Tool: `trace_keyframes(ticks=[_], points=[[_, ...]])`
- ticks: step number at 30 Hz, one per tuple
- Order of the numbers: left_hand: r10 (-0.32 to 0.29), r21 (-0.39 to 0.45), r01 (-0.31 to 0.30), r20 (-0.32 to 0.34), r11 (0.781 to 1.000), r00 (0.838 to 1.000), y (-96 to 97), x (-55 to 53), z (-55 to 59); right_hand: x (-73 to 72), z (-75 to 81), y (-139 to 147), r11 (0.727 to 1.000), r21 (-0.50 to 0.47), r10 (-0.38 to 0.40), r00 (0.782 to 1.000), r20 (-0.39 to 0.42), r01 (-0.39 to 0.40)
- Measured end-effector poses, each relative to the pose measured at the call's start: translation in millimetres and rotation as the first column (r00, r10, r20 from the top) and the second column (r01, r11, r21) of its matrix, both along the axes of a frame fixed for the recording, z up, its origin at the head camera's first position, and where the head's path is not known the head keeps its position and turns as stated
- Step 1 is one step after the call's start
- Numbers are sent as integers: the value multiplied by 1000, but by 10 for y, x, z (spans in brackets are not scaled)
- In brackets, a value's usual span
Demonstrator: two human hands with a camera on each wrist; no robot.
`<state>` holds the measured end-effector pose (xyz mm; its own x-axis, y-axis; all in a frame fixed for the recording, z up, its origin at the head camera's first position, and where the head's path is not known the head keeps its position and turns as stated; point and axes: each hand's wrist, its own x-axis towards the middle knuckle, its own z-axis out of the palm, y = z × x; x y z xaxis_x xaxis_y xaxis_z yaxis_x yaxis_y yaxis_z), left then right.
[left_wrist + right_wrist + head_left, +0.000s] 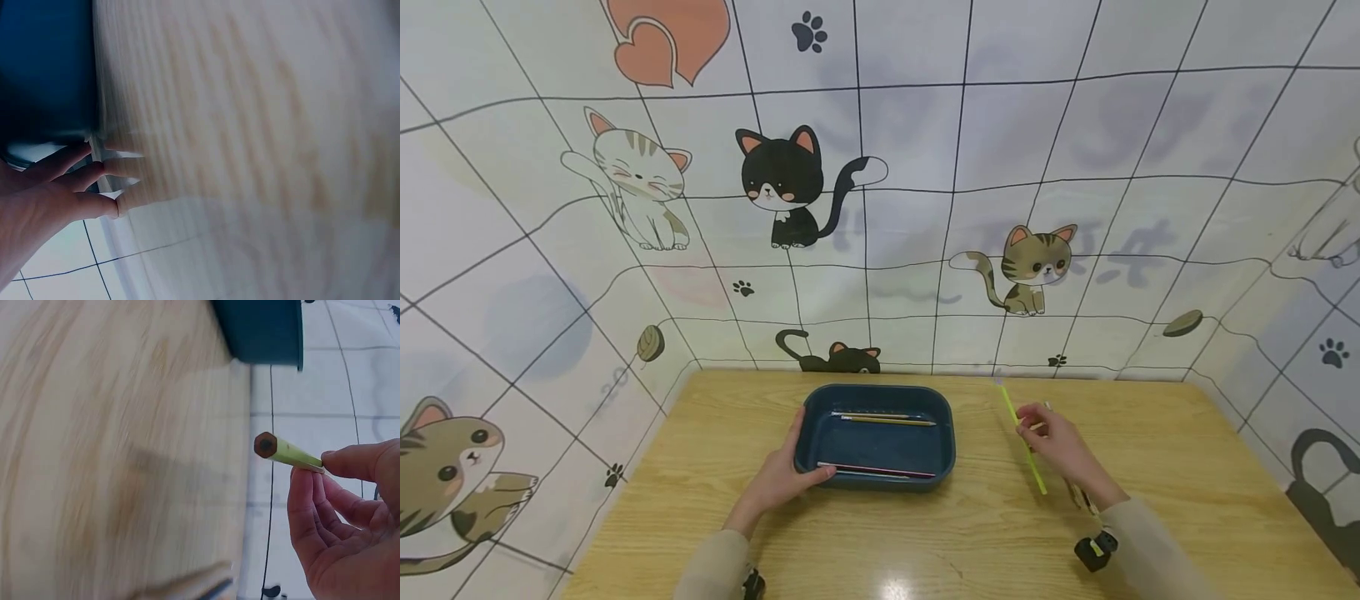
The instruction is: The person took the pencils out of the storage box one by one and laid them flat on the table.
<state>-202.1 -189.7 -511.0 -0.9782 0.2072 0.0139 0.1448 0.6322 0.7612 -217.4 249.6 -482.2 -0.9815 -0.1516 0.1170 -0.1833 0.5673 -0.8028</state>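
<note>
My right hand (1055, 442) pinches a yellow-green pencil (1032, 467) between thumb and fingertips, raised over the table to the right of the tray. In the right wrist view, the flat, unsharpened end of this pencil (284, 452) faces the camera. My left hand (784, 479) holds a dark blue tray (953, 442) at its near left corner, thumb over the front rim and fingers along the left wall. Inside the tray lie yellowish pencils (887, 420) toward the back and a dark red pencil (880, 472) with a blue one along the front.
Other pencils (1078, 497) lie on the wooden table (895, 542) under my right hand, partly hidden by it. A cloth (910, 250) printed with cats and grid lines hangs behind the table and along both sides.
</note>
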Motion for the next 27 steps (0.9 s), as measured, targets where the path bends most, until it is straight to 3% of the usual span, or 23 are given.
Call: trace_keyframes(ticks=[13,27], points=[[9,9,-9,12,1000,1000,6,12,-10,33,-107,505,978,204,-47,999,-23,50],[21,-7,-21,16,1000,1000,8,-4,-14,40,-234,884,968,249,-53,998,38,42]])
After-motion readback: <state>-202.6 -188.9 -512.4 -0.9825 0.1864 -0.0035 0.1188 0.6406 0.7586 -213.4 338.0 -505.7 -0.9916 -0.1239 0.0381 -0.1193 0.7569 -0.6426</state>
